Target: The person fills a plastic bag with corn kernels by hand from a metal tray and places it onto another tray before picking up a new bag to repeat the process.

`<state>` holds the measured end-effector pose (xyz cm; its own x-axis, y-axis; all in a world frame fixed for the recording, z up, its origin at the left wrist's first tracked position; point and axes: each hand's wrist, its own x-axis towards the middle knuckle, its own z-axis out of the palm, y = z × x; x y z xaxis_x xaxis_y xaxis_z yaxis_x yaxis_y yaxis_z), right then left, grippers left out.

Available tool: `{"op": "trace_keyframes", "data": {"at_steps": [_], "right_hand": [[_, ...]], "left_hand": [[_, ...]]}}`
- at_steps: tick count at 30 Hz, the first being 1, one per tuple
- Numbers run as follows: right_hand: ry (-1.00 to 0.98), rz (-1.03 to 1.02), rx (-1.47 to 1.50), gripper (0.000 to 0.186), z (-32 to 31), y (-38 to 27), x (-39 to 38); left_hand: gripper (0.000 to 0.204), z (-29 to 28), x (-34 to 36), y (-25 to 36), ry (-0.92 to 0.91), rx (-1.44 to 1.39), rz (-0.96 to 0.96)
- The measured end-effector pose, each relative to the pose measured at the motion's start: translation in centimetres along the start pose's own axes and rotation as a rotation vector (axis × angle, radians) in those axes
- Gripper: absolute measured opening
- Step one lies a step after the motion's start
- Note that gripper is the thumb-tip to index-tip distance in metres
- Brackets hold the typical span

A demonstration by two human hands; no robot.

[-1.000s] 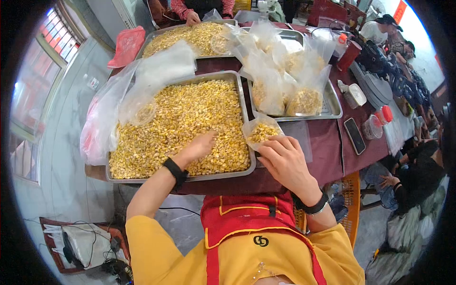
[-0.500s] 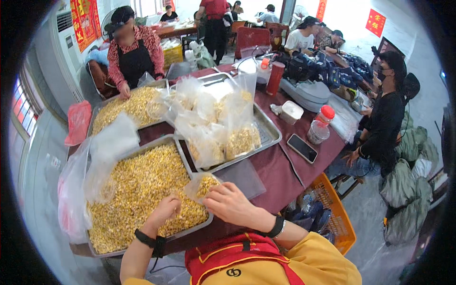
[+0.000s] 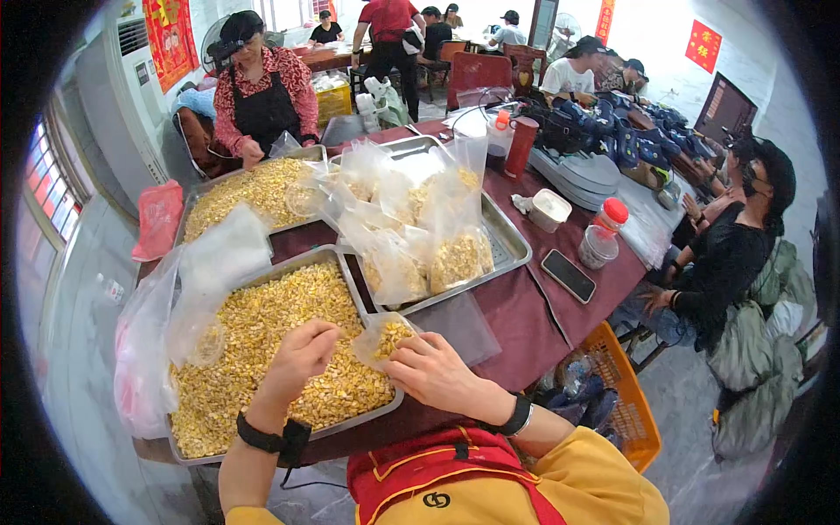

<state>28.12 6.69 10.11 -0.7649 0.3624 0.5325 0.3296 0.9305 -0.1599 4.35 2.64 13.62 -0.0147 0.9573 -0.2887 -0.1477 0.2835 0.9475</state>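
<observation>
Over the near metal tray point(image 3: 348, 278), heaped with loose yellow and cream corn-like kernels point(image 3: 271, 324), my left hand point(image 3: 300, 357) hovers with curled, closed fingers. Whatever they may hold is hidden. My right hand point(image 3: 430, 369) grips a small see-through plastic bag point(image 3: 369, 343) at the tray's right edge. Some of the kernels lie inside that bag. Just beyond it, another metal tray point(image 3: 506, 262) carries several filled plastic bags point(image 3: 459, 258).
Empty plastic bags point(image 3: 223, 245) and a round tub point(image 3: 206, 343) lie at the near tray's left. A phone point(image 3: 569, 276), a red-lidded jar point(image 3: 599, 241) and a white tub point(image 3: 549, 210) stand right. An orange crate point(image 3: 634, 411) sits below. A co-worker point(image 3: 262, 96) works at a far tray point(image 3: 289, 226).
My left hand has risen from the kernels and moved slightly away from me, its fingers curled. My right hand still holds the bag. The view has shifted slightly.
</observation>
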Motion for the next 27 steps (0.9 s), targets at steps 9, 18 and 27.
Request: {"op": "trace_keyframes", "data": {"at_steps": [9, 18, 27], "right_hand": [[-0.115, 0.026, -0.030, 0.020, -0.6, -0.1, -0.4], [-0.076, 0.051, 0.029, 0.024, -1.9, 0.3, -0.6], [-0.080, 0.046, 0.059, 0.024, -1.5, -0.2, -0.3]], "left_hand": [[0.027, 7.4, 0.7, -0.1, -0.081, 1.422, 0.499], [0.026, -0.1, 3.1, -2.1, -0.018, 0.201, 0.162], [0.045, -1.0, 6.5, -11.1, 0.168, 1.273, -0.048]]}}
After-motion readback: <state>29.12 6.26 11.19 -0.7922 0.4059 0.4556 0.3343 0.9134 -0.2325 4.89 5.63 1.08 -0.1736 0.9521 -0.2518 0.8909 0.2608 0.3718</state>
